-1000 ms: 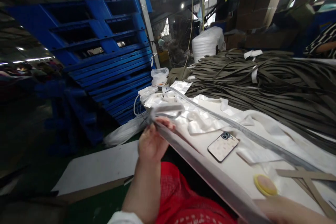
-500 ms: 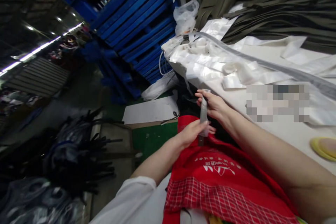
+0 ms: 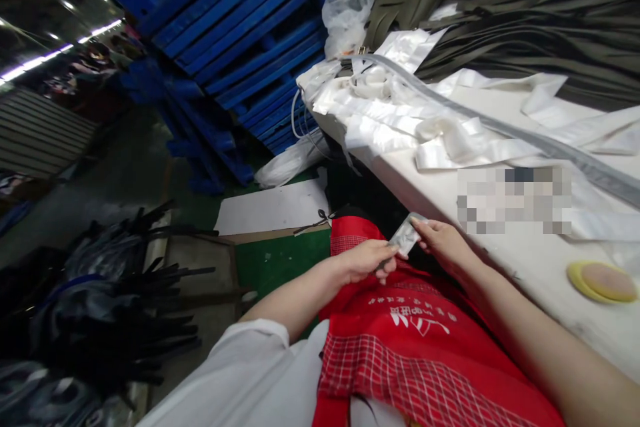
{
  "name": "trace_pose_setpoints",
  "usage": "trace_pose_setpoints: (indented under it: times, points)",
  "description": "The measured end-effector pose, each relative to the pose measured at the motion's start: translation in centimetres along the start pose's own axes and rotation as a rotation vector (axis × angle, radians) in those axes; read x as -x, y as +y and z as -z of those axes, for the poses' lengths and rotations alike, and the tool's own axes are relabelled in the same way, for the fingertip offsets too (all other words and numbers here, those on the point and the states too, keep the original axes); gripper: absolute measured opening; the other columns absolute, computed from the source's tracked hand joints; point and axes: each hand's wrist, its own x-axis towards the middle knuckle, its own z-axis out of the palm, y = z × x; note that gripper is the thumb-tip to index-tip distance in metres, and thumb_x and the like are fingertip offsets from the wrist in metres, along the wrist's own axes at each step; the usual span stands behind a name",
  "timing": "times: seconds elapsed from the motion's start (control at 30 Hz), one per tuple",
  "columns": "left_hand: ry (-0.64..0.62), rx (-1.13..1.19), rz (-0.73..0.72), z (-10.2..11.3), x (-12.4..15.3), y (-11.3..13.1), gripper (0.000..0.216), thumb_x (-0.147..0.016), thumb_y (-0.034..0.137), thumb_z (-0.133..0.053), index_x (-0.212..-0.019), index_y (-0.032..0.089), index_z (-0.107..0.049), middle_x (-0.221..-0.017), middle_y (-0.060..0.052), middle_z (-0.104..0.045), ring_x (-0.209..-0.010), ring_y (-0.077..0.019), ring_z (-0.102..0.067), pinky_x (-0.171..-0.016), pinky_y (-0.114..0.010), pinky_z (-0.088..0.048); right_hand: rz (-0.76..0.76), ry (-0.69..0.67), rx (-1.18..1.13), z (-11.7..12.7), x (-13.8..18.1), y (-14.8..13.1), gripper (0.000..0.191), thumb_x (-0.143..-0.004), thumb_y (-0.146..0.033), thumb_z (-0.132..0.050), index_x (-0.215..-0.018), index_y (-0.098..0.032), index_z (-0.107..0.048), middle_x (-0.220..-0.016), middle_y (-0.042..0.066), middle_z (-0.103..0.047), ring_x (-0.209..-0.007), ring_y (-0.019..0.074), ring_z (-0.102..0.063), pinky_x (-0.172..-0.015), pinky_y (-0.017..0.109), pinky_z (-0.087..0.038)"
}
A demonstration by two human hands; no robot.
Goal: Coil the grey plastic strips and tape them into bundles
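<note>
Over my lap, a short grey strap end with a shiny translucent wrap is stretched between my two hands. My left hand is closed around its lower end, where a darker bit shows beneath the fingers. At the upper right end, my right hand pinches the wrap between thumb and fingertips. The strap slants up to the right, close to the front edge of the white table. What lies under my left fingers is partly hidden.
White shiny strips and a long grey band lie across the table. Dark olive straps are heaped behind, and a yellow-rimmed disc sits at right. Blue pallets stand beyond; black straps hang at left.
The strap has gone from nearly upright to slanting right. My right hand has moved right and down, and its loosely spread fingers have closed into a pinch. The view has shifted slightly.
</note>
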Motion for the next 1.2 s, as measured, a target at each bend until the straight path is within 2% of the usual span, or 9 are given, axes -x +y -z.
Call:
trace_pose_setpoints:
  times: [0.1, 0.23, 0.67, 0.77, 0.83, 0.9, 1.0, 1.07, 1.2]
  points:
    - [-0.038, -0.006, 0.019, -0.8, -0.3, -0.1, 0.041, -0.086, 0.06, -0.052, -0.083, 0.019, -0.048, -0.047, 0.014, -0.028, -0.035, -0.0034, -0.02, -0.038, -0.016, -0.028, 0.007, 0.095, 0.098, 1.7, 0.2, 0.9, 0.054, -0.067, -0.069, -0.067, -0.059, -0.018, -0.054, -0.045, -0.003, -0.052, -0.037, 0.007, -0.038, -0.036, 0.02, -0.026]
    - [0.023, -0.019, -0.006, -1.7, -0.9, -0.1, 0.047, -0.086, 0.067, -0.043, -0.079, 0.021, -0.042, -0.045, 0.014, -0.027, -0.034, -0.0044, -0.02, -0.038, -0.017, -0.031, 0.022, 0.126, 0.188, 1.9, 0.8, 1.5, 0.057, -0.068, -0.073, -0.063, -0.058, -0.018, -0.055, -0.045, -0.001, -0.054, -0.037, 0.0082, -0.04, -0.036, 0.021, -0.027]
    - [0.02, 0.023, 0.044, -1.3, 0.5, -0.1, 0.047, -0.09, 0.063, -0.039, -0.081, 0.019, -0.049, -0.042, 0.014, -0.027, -0.029, -0.0041, -0.018, -0.035, -0.018, -0.027, -0.005, -0.083, 0.378, 1.8, 1.4, 0.9, 0.057, -0.075, -0.073, -0.053, -0.064, -0.017, -0.059, -0.049, 0.002, -0.058, -0.039, 0.0119, -0.048, -0.038, 0.023, -0.035]
    - [-0.049, 0.099, 0.037, -1.1, 0.9, 0.8, 0.043, -0.095, 0.054, -0.035, -0.081, 0.017, -0.052, -0.041, 0.012, -0.029, -0.027, -0.0042, -0.018, -0.032, -0.017, -0.022, 0.301, 0.049, 0.539, 2.7, 1.7, -0.1, 0.046, -0.081, -0.06, -0.053, -0.095, -0.017, -0.065, -0.086, 0.01, -0.07, -0.073, 0.0218, -0.066, -0.066, 0.034, -0.053]
    - [-0.152, 0.16, 0.008, -1.1, 1.0, 1.5, 0.037, -0.095, 0.046, -0.039, -0.083, 0.014, -0.055, -0.044, 0.01, -0.036, -0.028, -0.0038, -0.021, -0.032, -0.017, -0.024, 0.565, 0.021, 0.65, 2.7, 1.9, -0.7, 0.053, -0.079, -0.047, -0.06, -0.124, -0.02, -0.056, -0.126, 0.013, -0.06, -0.112, 0.0279, -0.058, -0.098, 0.044, -0.045]
    - [-0.235, 0.23, -0.084, -1.3, 1.0, 2.2, 0.028, -0.091, 0.038, -0.048, -0.088, 0.012, -0.057, -0.052, 0.004, -0.051, -0.031, -0.0045, -0.033, -0.037, -0.019, -0.035, 0.642, -0.136, 0.699, 2.2, 2.1, -1.0, 0.061, -0.078, -0.04, -0.061, -0.134, -0.02, -0.048, -0.14, 0.013, -0.05, -0.127, 0.0292, -0.048, -0.109, 0.048, -0.034]
    - [-0.297, 0.324, -0.228, -1.4, 0.7, 3.3, 0.033, -0.079, 0.035, -0.062, -0.1, 0.009, -0.059, -0.075, -0.007, -0.067, -0.052, -0.0133, -0.061, -0.058, -0.03, -0.052, 0.477, -0.357, 0.656, 0.8, 2.2, -0.9, 0.032, -0.082, -0.039, -0.056, -0.105, -0.019, -0.065, -0.112, 0.011, -0.068, -0.104, 0.029, -0.062, -0.096, 0.046, -0.047]
    - [-0.329, 0.343, -0.26, -1.4, 0.8, 3.9, 0.044, -0.076, 0.037, -0.066, -0.108, 0.009, -0.059, -0.085, -0.01, -0.068, -0.066, -0.0187, -0.067, -0.067, -0.033, -0.053, 0.373, -0.435, 0.587, 0.2, 2.4, -0.7, 0.029, -0.086, -0.042, -0.05, -0.079, -0.018, -0.066, -0.086, 0.008, -0.071, -0.084, 0.0268, -0.065, -0.082, 0.041, -0.052]
    - [-0.373, 0.265, -0.129, -1.3, 2.1, 3.5, 0.041, -0.078, 0.039, -0.066, -0.108, 0.012, -0.059, -0.082, -0.009, -0.068, -0.05, -0.0123, -0.06, -0.044, -0.022, -0.04, 0.344, -0.494, 0.533, 0.4, 3.3, -0.5, 0.028, -0.085, -0.04, -0.052, -0.076, -0.019, -0.066, -0.079, 0.006, -0.07, -0.082, 0.0267, -0.066, -0.081, 0.039, -0.053]
